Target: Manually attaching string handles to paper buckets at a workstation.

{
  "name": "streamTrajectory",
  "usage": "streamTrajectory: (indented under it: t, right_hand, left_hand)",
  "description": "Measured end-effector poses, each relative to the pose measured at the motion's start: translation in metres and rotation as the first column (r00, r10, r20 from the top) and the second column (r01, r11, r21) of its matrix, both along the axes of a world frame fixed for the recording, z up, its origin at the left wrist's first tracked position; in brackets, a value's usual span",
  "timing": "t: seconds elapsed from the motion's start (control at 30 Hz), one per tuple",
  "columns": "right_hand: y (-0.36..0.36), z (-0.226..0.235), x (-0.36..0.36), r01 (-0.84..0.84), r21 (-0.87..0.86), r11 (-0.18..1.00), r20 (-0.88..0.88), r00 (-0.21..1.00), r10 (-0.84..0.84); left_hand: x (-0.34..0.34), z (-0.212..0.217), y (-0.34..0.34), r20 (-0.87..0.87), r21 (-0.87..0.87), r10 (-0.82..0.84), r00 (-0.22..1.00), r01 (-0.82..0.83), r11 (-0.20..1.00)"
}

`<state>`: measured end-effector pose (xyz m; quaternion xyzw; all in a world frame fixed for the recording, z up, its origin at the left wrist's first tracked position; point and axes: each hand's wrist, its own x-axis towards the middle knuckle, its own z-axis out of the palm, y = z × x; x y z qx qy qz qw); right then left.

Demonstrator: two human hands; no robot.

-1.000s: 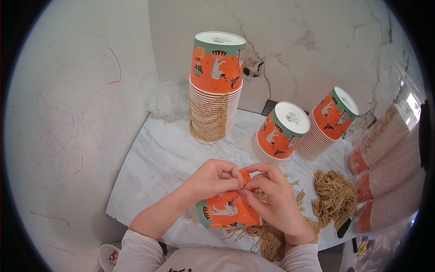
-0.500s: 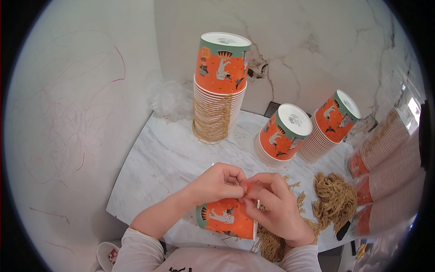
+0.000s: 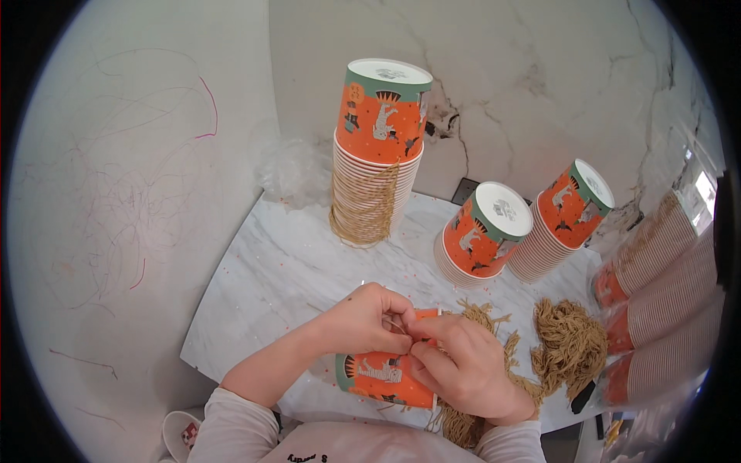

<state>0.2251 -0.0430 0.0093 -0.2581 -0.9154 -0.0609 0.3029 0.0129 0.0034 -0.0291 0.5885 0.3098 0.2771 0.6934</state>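
Observation:
An orange and green paper tub [image 3: 378,370] with printed figures lies on its side at the table's near edge, its rim toward the right. My left hand [image 3: 359,320] is over the tub's upper side, thumb and fingers closed in a pinch on a thin tan string [image 3: 397,326]. My right hand [image 3: 467,366] meets it at the rim end, fingers also pinched together; what sits between them is hidden. Loose tan strings [image 3: 461,420] lie beneath and beside my right wrist.
A tall stack of upturned tubs [image 3: 378,177], wound with string, stands at the back. Two shorter stacks [image 3: 482,231] [image 3: 559,216] are right of it. A string bundle [image 3: 570,339] lies near plastic-wrapped tubs [image 3: 664,309]. Crumpled clear plastic [image 3: 292,174] rests by the wall.
My fingertips have shifted slightly, with my right hand a little lower. A strand of string now shows at my left fingers, and more of the tub's rim is visible.

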Motion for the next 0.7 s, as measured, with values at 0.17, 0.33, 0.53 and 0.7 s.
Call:
streamTrajectory:
  t: [0.17,0.33,0.53,0.7]
  right_hand:
    - [-0.003,0.002,-0.002,0.043,-0.024,0.999,-0.068,0.997,-0.045]
    - [-0.001,0.002,0.004,0.087,-0.009,0.996,-0.179,0.98,-0.088]
    - [-0.002,0.004,0.004,0.085,0.019,0.996,-0.177,0.981,-0.08]
    - [-0.001,0.004,0.007,0.055,-0.059,0.997,-0.262,0.963,-0.069]
  left_hand:
    - [0.004,-0.005,-0.001,0.031,0.045,0.032,0.999,-0.033,0.998]
    - [0.016,0.007,-0.013,0.073,0.039,0.148,0.986,-0.152,0.988]
    - [0.022,0.01,-0.027,-0.038,0.356,0.332,0.942,-0.298,0.886]
    - [0.029,-0.006,-0.032,0.281,0.607,0.381,0.881,-0.471,0.641]
